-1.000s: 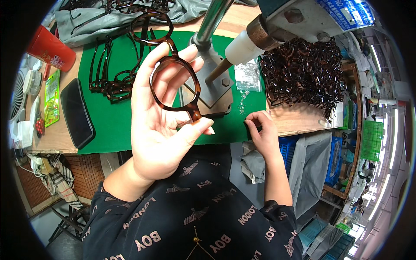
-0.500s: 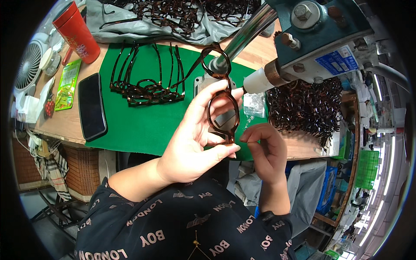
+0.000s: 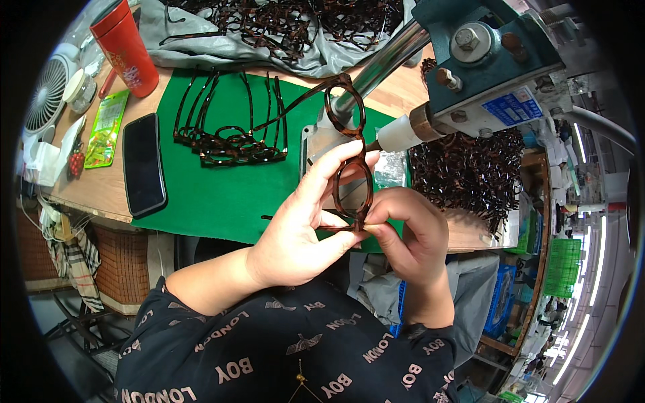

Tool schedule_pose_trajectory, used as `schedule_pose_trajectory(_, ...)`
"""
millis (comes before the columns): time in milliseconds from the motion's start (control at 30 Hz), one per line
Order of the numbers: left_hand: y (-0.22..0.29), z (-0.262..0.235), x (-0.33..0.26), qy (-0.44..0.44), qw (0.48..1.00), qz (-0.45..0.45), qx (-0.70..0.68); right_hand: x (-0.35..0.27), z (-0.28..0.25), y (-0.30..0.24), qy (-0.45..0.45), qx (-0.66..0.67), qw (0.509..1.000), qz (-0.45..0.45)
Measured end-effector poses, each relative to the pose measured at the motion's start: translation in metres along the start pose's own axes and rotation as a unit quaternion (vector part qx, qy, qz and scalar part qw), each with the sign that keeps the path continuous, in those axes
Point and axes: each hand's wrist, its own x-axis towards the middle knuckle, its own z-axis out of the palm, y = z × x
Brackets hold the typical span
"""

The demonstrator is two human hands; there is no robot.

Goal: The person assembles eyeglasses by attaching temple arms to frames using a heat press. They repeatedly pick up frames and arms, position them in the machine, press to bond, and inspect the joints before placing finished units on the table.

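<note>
My left hand [image 3: 295, 235] grips a tortoiseshell eyeglass frame [image 3: 367, 185], held on edge with one round rim above the other and a temple arm reaching off to the left. At its lower end, by the hinge corner, the thumb and forefinger of my right hand [image 3: 413, 232] are pinched together against it; whether a tiny part sits between them is hidden. Beside the bridge is the white and brass tip [image 3: 396, 136] of a bench machine [image 3: 497, 67]. Several similar eyeglass frames [image 3: 232, 148] lie stacked on the green mat [image 3: 208, 198] to the left.
A pile of dark tortoiseshell parts [image 3: 467, 178] lies right of a small clear plastic bag [image 3: 391, 168]. More frames [image 3: 269, 27] rest on grey cloth at the back. Leftward are a phone [image 3: 144, 164], a red tumbler [image 3: 125, 50], a green packet [image 3: 106, 127] and a fan [image 3: 47, 101].
My right hand has moved up and left, and its pinched fingertips now meet the frame's lower corner. The held eyeglass frame has turned more edge-on and shifted slightly right.
</note>
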Motion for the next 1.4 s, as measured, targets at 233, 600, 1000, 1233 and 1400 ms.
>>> schedule_pose_trajectory(233,0.004,0.002,0.004,-0.001,0.999,-0.022,-0.038,0.003,-0.008,-0.004,-0.018,0.209,0.959,0.190)
schedule_pose_trajectory(600,-0.004,0.016,0.039,0.061,0.994,0.044,-0.075,0.003,0.000,0.012,0.151,0.316,0.931,0.102)
schedule_pose_trajectory(1000,-0.029,0.031,0.073,0.089,0.990,0.068,-0.086,0.025,-0.067,-0.018,0.329,-0.008,0.938,-0.108)
schedule_pose_trajectory(1233,-0.025,0.032,0.082,0.088,0.990,0.062,-0.087,0.095,-0.153,-0.122,0.143,0.225,0.927,-0.264)
schedule_pose_trajectory(1400,-0.027,0.028,0.080,0.086,0.991,0.047,-0.096,0.078,-0.120,-0.106,0.201,0.227,0.884,-0.356)
